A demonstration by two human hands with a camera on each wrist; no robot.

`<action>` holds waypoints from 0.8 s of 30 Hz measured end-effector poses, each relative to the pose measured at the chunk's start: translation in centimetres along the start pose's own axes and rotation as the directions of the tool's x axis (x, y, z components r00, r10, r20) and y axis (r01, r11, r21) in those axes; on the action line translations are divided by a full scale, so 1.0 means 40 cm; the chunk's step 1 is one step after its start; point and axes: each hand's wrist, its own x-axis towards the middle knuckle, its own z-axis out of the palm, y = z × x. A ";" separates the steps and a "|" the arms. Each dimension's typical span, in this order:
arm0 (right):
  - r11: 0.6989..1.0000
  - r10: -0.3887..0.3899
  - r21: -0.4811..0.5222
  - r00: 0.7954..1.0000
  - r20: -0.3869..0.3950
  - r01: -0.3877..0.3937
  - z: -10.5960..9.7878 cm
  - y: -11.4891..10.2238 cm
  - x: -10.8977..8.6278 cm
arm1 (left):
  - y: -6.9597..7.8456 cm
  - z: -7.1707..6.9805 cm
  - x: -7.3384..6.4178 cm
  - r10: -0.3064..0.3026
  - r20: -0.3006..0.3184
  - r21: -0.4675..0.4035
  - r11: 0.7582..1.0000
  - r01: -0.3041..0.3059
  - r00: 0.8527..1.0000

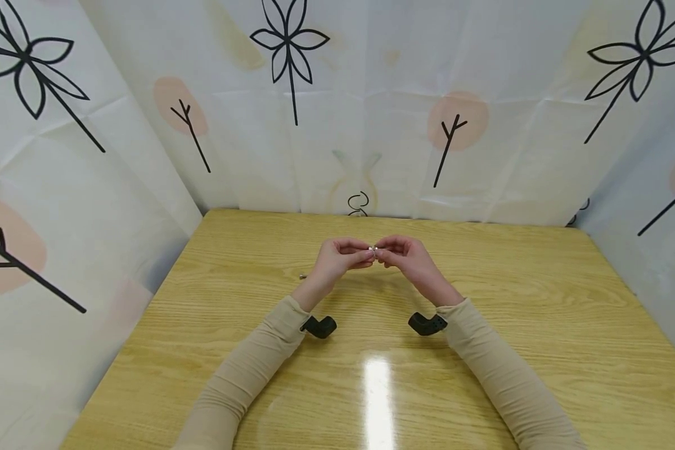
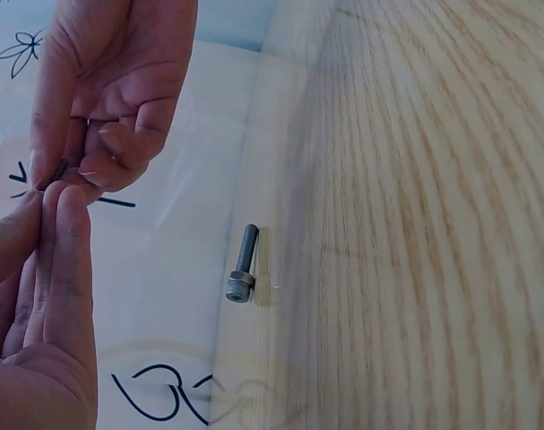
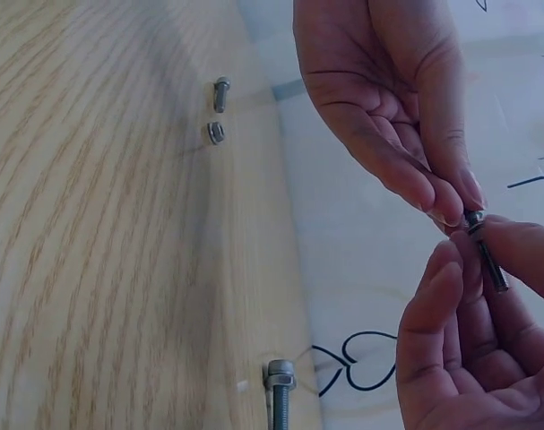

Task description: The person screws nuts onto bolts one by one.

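Over the table my left hand [image 1: 335, 261] and right hand [image 1: 415, 264] meet fingertip to fingertip at a small metal bolt [image 3: 489, 255]. In the right wrist view, my left fingers [image 3: 448, 204] pinch it at the head end. My right thumb [image 3: 520, 251] and fingers pinch it just below, where a ring like a nut shows, and the threaded shank points down past them. Fingers mostly cover the bolt in the left wrist view. Another bolt [image 2: 245, 260], with a nut against its head, lies on the table.
Farther along the table, in the right wrist view, lie a shorter bolt [image 3: 221, 94] and a loose nut [image 3: 216, 133]. A patterned white curtain [image 1: 337, 125] stands behind the wooden table [image 1: 484, 375] and along its sides. Black wrist cameras [image 1: 319, 327] sit at both cuffs.
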 end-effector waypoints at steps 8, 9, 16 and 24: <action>0.999 0.044 0.006 0.999 -0.023 -0.044 0.006 0.000 0.000 | -0.003 -0.006 -0.003 -0.001 0.001 0.006 1.000 0.001 1.000; 0.999 0.035 0.008 0.999 -0.018 -0.035 0.006 0.000 0.000 | -0.003 -0.006 -0.003 0.000 0.001 0.006 1.000 0.000 1.000; 0.999 0.027 -0.030 0.999 -0.023 -0.027 0.009 0.001 0.004 | 0.000 -0.008 -0.005 0.005 0.006 0.006 1.000 -0.005 1.000; 1.000 0.013 -0.017 1.000 -0.011 -0.013 0.008 0.001 0.000 | 0.001 -0.010 -0.007 0.001 0.010 0.001 1.000 -0.001 1.000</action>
